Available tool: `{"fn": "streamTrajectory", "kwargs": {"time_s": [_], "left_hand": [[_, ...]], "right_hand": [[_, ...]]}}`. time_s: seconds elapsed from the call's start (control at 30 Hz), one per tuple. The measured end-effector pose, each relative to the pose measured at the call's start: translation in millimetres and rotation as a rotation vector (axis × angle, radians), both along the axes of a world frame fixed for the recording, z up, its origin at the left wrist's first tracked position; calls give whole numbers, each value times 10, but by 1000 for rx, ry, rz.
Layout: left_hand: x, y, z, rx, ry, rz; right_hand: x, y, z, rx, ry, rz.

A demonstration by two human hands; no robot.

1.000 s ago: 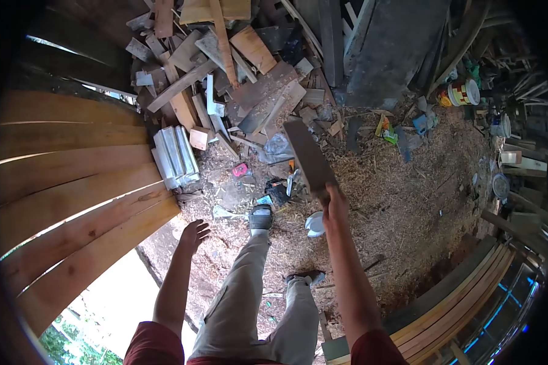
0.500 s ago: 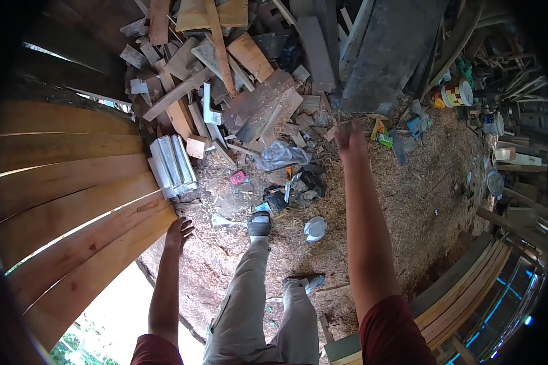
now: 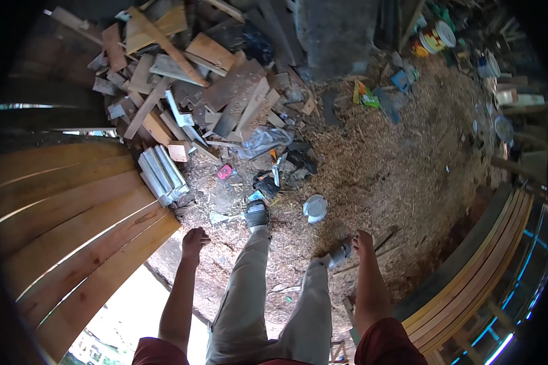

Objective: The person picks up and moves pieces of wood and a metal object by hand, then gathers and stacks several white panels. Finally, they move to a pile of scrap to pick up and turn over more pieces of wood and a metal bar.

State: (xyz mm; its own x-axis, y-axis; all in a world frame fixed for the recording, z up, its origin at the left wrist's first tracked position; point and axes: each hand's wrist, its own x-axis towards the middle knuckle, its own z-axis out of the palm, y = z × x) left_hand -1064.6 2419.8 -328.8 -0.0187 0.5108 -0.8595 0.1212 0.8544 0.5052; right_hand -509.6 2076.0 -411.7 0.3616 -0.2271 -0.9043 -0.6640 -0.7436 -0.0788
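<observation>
My left hand [image 3: 195, 242] hangs over the floor left of my legs, near the lower end of the wooden plank wall [image 3: 134, 228]. Its fingers are loosely curled and apart, and nothing shows in it. On the other side, my right hand [image 3: 363, 241] is above the sawdust-covered floor [image 3: 402, 164], just right of my right shoe [image 3: 340, 254]. Its fingers are bent, not fully closed, with no object visible between them. A thin dark stick [image 3: 386, 237] lies on the ground beside it. My left shoe [image 3: 257, 215] is near a white bowl-like piece [image 3: 315, 208].
Scrap wood [image 3: 231, 100] is heaped at the upper left. Silvery bundled pieces [image 3: 163, 175] lie by the plank wall. Clear plastic [image 3: 263, 141] and a pink object [image 3: 225, 171] are on the floor. Long boards [image 3: 469, 261] lie at the lower right; a bucket [image 3: 437, 38] is upper right.
My right hand has come down from beside the scrap heap to near my right shoe. My left hand has shifted slightly right and down. The view has moved, and my right foot is farther right.
</observation>
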Motion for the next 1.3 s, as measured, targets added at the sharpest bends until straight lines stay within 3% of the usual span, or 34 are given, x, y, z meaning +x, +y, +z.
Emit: {"fn": "streamTrajectory", "kwargs": {"time_s": [0.13,0.23,0.33,0.43,0.53,0.57,0.63,0.7,0.77,0.8,0.87,0.9,0.97,1.0,1.1,1.17,1.23,1.3], "left_hand": [[389,-174,29,107,-24,-155],[1090,-404,389,141,61,-226],[1647,-835,309,44,58,-268],[2286,-1483,273,37,-58,-383],[2962,-2248,52,24,-48,-475],[3187,-2524,-12,102,-75,-567],[3684,-3042,-86,194,-113,-762],[4087,-3421,-201,222,-126,-1003],[4350,-3728,-279,248,-191,-1131],[4423,-3837,-322,270,-197,-1214],[4454,-3967,-588,312,-198,-1320],[4357,-3977,-687,295,-168,-1331],[4157,-3951,-886,244,-74,-1357],[4067,-3919,-936,222,-8,-1383],[3775,-3767,-1002,184,130,-1432],[3627,-3679,-1052,99,228,-1288],[3562,-3590,-1088,63,287,-1352],[3624,-3573,-1093,58,291,-1364]], "right_hand": [[58,-1101,-106,-19,-91,46],[159,-2270,-894,4,-191,249],[58,-2553,-574,115,-319,150],[-72,-3240,-876,70,-379,54],[-51,-3700,-884,-46,-303,-35],[-20,-3820,-884,-44,-244,-166],[-274,-4504,-1665,-54,-294,-117],[-311,-4843,-2018,-142,-290,-47],[-350,-5131,-2484,-174,-274,-141],[-317,-5160,-2573,-165,-252,-271],[-246,-5323,-3032,-292,-190,-115],[-150,-5206,-2971,-424,-312,-82],[61,-5087,-2995,-539,-316,-203],[-68,-5276,-3410,-523,-243,-246],[-300,-5314,-3721,-514,-192,-307],[-426,-5448,-3971,-586,-190,-279],[-474,-5582,-4044,-591,-48,-198],[-604,-5753,-4198,-546,-96,-69]]}}
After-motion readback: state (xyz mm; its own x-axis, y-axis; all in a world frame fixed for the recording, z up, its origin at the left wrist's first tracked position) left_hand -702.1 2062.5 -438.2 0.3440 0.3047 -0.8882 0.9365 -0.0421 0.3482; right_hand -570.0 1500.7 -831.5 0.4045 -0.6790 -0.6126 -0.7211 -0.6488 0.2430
